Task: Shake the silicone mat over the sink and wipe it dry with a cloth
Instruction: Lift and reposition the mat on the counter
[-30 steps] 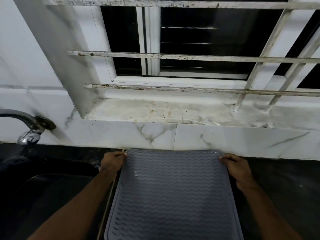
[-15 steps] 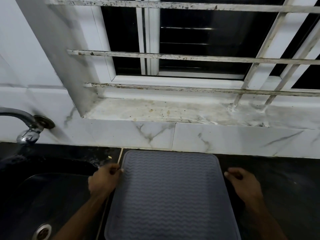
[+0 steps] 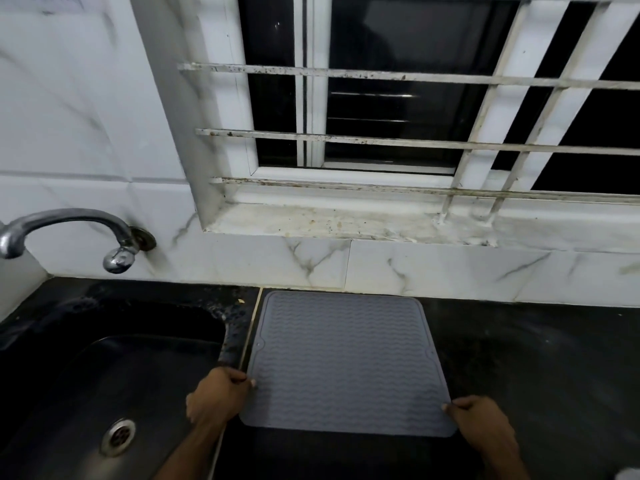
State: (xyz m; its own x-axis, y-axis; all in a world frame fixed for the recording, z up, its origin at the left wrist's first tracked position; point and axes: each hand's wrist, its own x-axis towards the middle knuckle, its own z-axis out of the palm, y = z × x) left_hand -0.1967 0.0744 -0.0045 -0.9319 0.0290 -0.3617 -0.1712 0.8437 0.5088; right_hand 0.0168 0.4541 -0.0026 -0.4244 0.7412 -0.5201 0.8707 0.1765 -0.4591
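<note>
A grey silicone mat [image 3: 343, 362] with a wavy ribbed surface lies flat on the black counter, its far edge against the wall tiles. My left hand [image 3: 218, 398] pinches the mat's left edge near the front corner. My right hand [image 3: 479, 426] pinches the front right corner. The dark sink [image 3: 86, 375] lies to the left of the mat, with its metal drain [image 3: 117, 438] near the front. No cloth shows in this view.
A chrome tap [image 3: 69, 233] sticks out of the wall above the sink's back left. White marbled tiles [image 3: 346, 268] back the black counter [image 3: 536, 375]. A stained window sill [image 3: 346, 223] and barred window sit above.
Both hands have slid from the mat's far corners back along its sides to the near corners. The mat has settled flat on the counter, and the view has tilted and pulled back.
</note>
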